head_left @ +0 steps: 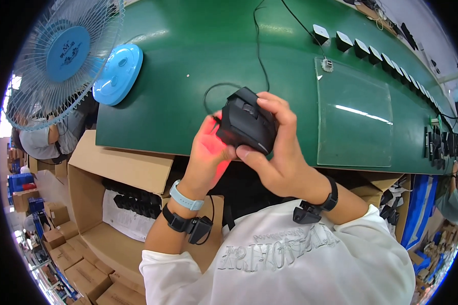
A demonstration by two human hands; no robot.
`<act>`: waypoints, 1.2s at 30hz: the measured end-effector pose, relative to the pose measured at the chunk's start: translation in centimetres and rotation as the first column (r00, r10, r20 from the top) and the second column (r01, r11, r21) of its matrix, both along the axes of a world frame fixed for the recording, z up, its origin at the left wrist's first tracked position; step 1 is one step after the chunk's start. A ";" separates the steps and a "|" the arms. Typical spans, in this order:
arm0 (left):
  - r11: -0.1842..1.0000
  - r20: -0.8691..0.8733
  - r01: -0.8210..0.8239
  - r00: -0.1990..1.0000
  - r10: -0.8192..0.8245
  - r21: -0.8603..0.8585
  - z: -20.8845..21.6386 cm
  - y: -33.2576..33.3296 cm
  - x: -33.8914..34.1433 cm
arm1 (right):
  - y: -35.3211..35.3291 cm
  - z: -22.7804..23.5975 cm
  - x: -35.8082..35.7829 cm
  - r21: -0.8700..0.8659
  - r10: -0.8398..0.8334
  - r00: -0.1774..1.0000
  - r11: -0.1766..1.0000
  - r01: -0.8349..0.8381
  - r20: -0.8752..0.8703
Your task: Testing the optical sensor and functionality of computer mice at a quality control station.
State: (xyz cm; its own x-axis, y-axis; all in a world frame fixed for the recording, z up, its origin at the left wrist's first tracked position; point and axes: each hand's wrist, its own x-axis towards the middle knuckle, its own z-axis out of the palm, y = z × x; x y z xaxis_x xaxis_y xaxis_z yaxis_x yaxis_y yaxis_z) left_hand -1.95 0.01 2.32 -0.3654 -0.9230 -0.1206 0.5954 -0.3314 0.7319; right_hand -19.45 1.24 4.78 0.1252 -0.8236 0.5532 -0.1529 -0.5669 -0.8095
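Observation:
A black computer mouse (247, 124) is held up over the near edge of the green table (198, 56). My right hand (277, 150) grips it from the right, fingers over its top and thumb under its front. My left hand (211, 152) cups it from the left and below, and red light from the mouse's underside glows on that palm. The mouse's black cable (259, 46) runs away across the table toward the far edge.
A blue desk fan (68, 53) stands at the table's left end. A clear plastic sheet (353, 114) lies on the right, with a row of black mice (371, 51) behind it. An open cardboard box (122, 203) with black parts sits below the table's left.

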 end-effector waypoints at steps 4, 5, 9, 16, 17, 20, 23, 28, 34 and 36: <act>0.980 -0.129 -0.111 0.983 0.133 0.163 -0.1 -1.5 1.0 | -1.0 1.2 -2.7 0.013 0.010 0.982 1.000 -0.008 -0.187; 0.985 -0.170 -0.077 0.980 0.102 0.153 -0.3 -1.6 1.7 | -1.1 1.1 -3.7 0.057 0.039 0.946 0.998 -0.022 -0.323; 0.976 0.028 -0.179 0.984 0.177 0.122 -0.1 -1.0 1.6 | -0.7 -0.5 -6.7 0.167 0.046 0.809 0.984 0.065 -0.586; 0.980 0.182 -0.197 0.964 0.191 0.013 0.5 -0.6 0.9 | -0.8 -1.0 -7.8 0.151 -0.018 0.713 0.974 0.172 -0.701; 0.984 0.153 -0.174 0.973 0.175 -0.018 0.6 -0.6 1.0 | -0.9 -1.3 -7.8 0.133 -0.030 0.718 0.977 0.169 -0.695; 0.993 0.116 -0.117 0.986 0.119 -0.024 0.4 -0.2 1.4 | -0.8 -0.5 -7.2 -0.055 -0.167 0.666 0.981 0.185 -0.727; 0.995 0.088 -0.089 0.992 0.093 -0.048 1.0 0.0 1.3 | -0.4 0.0 -6.1 -0.179 -0.268 0.749 0.963 0.201 -0.605; 0.997 0.077 -0.057 0.995 0.061 -0.059 1.5 0.4 0.9 | 1.2 -1.1 -2.9 -0.117 0.005 0.854 0.990 -0.077 -0.520; 0.998 -0.001 -0.049 0.999 0.049 -0.041 0.6 -0.1 1.3 | 1.5 -3.3 -1.1 0.066 0.224 0.856 0.974 -0.219 -0.466; 0.999 -0.004 -0.028 1.000 0.028 -0.031 0.7 -0.2 1.3 | 1.2 -3.9 -1.1 0.141 0.276 0.864 0.961 -0.239 -0.422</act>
State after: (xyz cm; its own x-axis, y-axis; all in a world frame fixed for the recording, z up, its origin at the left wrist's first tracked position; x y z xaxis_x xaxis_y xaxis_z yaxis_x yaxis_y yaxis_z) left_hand -0.64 -0.17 3.06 -0.3397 -0.9362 -0.0908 0.6067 -0.2918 0.7394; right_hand -20.58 2.42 0.86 0.5503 -0.7684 0.3269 -0.3561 -0.5700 -0.7404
